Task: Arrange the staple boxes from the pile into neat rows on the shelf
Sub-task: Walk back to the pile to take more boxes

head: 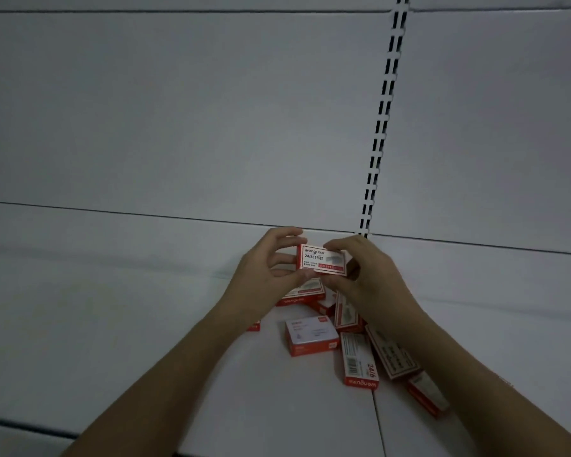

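Note:
A red and white staple box [320, 260] is held upright above the shelf, its printed face toward me. My left hand [264, 272] grips its left end and my right hand [370, 278] grips its right end and top. Below the hands lies a loose pile of staple boxes [356, 344] on the white shelf [145, 324]: one lies flat [310, 336], one shows a barcode [358, 361], others are tilted and overlapping. Some boxes are partly hidden under my hands and right forearm.
The white back panel [211, 110] rises behind the shelf. A slotted upright rail [381, 127] runs down it to the shelf's rear edge. A seam [378, 420] splits the shelf below the pile. The shelf's front edge [27, 427] shows at lower left.

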`<state>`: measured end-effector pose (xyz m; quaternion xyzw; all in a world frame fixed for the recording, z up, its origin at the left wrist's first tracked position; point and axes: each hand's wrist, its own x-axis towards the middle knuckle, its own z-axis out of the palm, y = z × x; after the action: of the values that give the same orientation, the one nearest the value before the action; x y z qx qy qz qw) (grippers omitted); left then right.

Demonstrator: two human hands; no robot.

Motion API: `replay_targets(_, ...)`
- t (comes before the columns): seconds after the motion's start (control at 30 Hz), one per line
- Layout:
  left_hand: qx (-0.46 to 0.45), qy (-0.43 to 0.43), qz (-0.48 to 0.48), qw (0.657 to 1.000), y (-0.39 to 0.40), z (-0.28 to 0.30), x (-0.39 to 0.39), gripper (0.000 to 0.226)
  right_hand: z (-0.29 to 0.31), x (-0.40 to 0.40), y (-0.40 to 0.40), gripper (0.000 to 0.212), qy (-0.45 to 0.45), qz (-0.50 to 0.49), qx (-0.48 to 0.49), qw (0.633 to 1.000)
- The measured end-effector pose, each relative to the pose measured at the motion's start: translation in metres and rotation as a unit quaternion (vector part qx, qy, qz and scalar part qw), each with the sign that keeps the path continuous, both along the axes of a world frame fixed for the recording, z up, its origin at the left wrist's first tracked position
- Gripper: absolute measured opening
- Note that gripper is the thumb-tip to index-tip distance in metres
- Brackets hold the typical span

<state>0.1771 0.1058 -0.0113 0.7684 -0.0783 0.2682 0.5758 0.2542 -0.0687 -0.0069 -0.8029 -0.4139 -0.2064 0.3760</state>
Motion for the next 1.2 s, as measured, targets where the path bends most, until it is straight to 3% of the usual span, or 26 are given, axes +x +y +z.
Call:
replay_targets(0.13, -0.039, 0.039, -0.052, 0.997, 0.005, 0.005, -0.002, 0.028, 0.005, 0.001, -0.007, 0.042, 0.024, -0.004, -0.01, 1.0)
replay_targets(0.43, -0.03, 0.072, -0.038, 0.996, 0.008, 0.003, 0.001, 0.025, 0.007, 0.003, -0.01, 0.038, 0.031, 0.014, -0.048, 0.998)
replay_targets(0.53, 0.113, 0.148, -0.01, 0.983, 0.009, 0.0, 0.0, 0.025, 0.008, 0.008, -0.016, 0.037, 0.049, 0.001, -0.067, 0.997)
replay_targets(0.67, 0.337, 0.251, -0.054, 0.906, 0.003, -0.011, -0.005, 0.055, 0.008, 0.014, -0.023, 0.039, 0.057, -0.009, -0.095, 0.994)
replay_targets(0.77, 0.408, 0.27, -0.062, 0.87, 0.0, -0.019, -0.002, 0.065, 0.007, 0.016, -0.023, 0.039, 0.055, -0.012, -0.107, 0.993)
replay_targets(0.87, 0.409, 0.23, -0.042, 0.882, 0.002, -0.018, -0.001, 0.059, 0.007, 0.017, -0.023, 0.04, 0.06, -0.014, -0.109, 0.992)
replay_targets(1.0, 0.36, 0.112, 0.041, 0.926, 0.013, -0.005, -0.003, 0.05, 0.007, 0.016, -0.023, 0.038, 0.076, -0.019, -0.089, 0.993)
replay_targets(1.2, 0.312, 0.076, 0.126, 0.939, 0.026, -0.002, -0.001, 0.054, 0.003, 0.022, -0.024, 0.037, 0.081, -0.028, -0.069, 0.994)
